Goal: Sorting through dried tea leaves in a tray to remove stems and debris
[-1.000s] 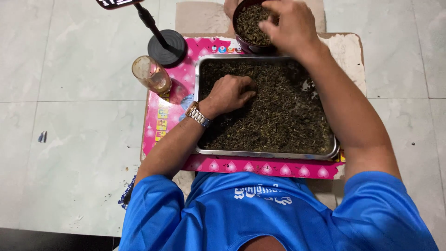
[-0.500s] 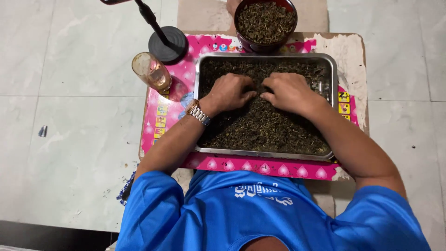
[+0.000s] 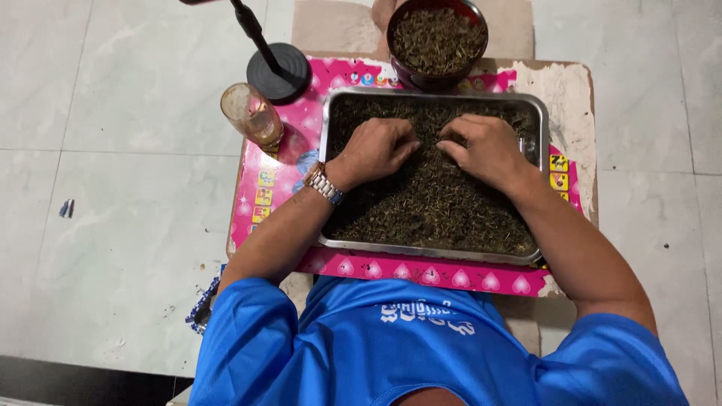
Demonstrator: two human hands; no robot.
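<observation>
A rectangular metal tray [image 3: 535, 113] sits on a low table covered by a pink mat [image 3: 271, 188]. It holds a bed of dark dried leaves [image 3: 436, 210]. My left hand [image 3: 378, 150], with a metal watch on its wrist, rests in the upper middle of the tray, fingers curled into the leaves. My right hand [image 3: 487, 146] lies just to its right, fingertips bent down and pinching at the leaves. The two sets of fingertips nearly meet.
A dark round bowl [image 3: 406, 74] heaped with the same dried leaves stands just beyond the tray's far edge. A drinking glass [image 3: 252, 113] and a black round stand base [image 3: 280, 74] with its pole sit at the table's left. Pale floor tiles [image 3: 113, 188] surround the table.
My right hand left the bowl and came down into the tray beside the left hand. Since then both hands have shifted slightly among the leaves.
</observation>
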